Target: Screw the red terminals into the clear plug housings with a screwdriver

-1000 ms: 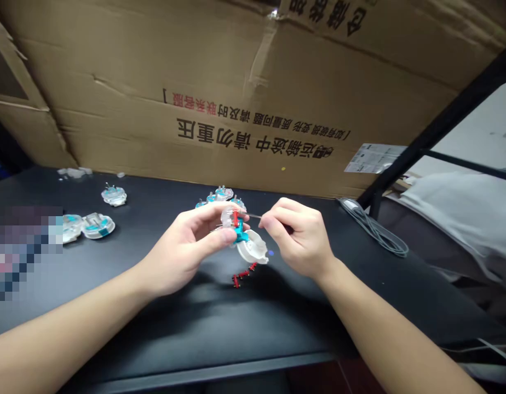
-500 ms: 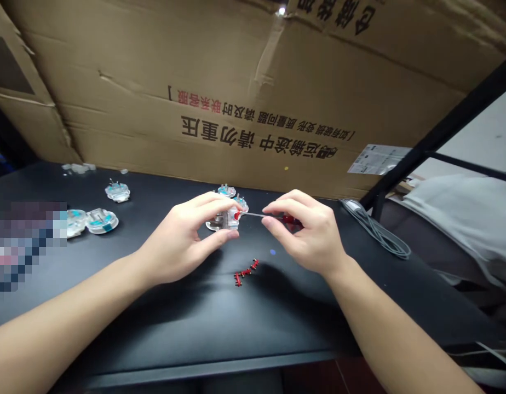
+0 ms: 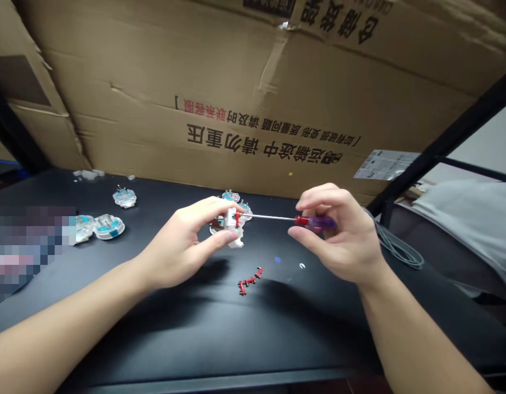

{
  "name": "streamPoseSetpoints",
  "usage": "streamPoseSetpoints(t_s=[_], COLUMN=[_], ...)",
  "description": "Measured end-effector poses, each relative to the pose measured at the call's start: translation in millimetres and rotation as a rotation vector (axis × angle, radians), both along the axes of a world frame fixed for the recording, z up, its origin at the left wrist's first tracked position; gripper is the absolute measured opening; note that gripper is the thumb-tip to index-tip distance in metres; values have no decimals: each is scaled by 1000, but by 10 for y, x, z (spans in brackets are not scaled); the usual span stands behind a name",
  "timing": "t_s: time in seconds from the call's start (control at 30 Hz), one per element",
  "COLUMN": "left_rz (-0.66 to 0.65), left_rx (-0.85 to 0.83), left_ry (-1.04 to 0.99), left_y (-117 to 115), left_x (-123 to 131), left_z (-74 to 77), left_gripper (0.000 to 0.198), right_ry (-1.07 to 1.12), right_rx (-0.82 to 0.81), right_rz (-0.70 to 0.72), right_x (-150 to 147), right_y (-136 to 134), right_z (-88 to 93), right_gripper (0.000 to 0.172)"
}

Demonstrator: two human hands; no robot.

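Observation:
My left hand (image 3: pixel 195 238) pinches a small clear-and-white plastic plug part (image 3: pixel 230 220) with a red piece on its right side. From the right, a screwdriver (image 3: pixel 273 218) reaches that red piece with its metal shaft level; whether the tip touches is too small to tell. My right hand (image 3: pixel 335 232) holds its red and purple handle between thumb and fingers. Several red pieces with dark ends (image 3: pixel 249 280) lie in a bent row on the table below. Behind my left hand sit clear plug parts with blue inside (image 3: pixel 245 210), partly hidden.
On the left of the black table (image 3: pixel 187 339) are more clear plug parts (image 3: pixel 109 226) and another upright one (image 3: pixel 125 197). A cardboard sheet (image 3: pixel 154 65) stands along the back. A coiled grey cable (image 3: pixel 401 249) lies at the right, near a black metal frame.
My right hand has drawn back to the right along the screwdriver, baring more shaft and the handle. My left hand still holds the plug part. The view has shifted slightly.

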State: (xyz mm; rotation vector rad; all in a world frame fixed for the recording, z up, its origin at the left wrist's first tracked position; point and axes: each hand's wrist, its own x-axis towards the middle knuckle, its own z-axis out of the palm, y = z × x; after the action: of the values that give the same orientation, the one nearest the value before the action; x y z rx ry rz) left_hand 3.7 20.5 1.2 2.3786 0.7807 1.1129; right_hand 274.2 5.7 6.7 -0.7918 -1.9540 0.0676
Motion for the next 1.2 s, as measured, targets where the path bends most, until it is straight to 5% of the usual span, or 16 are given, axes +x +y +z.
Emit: streamPoseSetpoints(t_s=[0.3, 0.43, 0.87, 1.07, 1.2], left_rz=[-11, -47, -83, 5, -46], left_rx=[-123, -171, -138, -47, -134], left_ry=[-103, -134, -101, -58, -45], left_y=[30, 25, 12, 38, 26], left_x=[-1, -8, 11, -23, -25], left_z=[-23, -42, -57, -21, -5], left_gripper=[25, 26, 21, 25, 27], right_ry=[70, 115, 61, -44, -206], right_rx=[-117, -97, -83, -234, -12], right_rz=[66, -9, 20, -28, -85], right_x=[-26, -62, -39, -128, -183], right_y=[6, -13, -60, -56, 1], right_z=[-18, -10, 23, -10, -34], right_gripper=[27, 20, 32, 13, 5])
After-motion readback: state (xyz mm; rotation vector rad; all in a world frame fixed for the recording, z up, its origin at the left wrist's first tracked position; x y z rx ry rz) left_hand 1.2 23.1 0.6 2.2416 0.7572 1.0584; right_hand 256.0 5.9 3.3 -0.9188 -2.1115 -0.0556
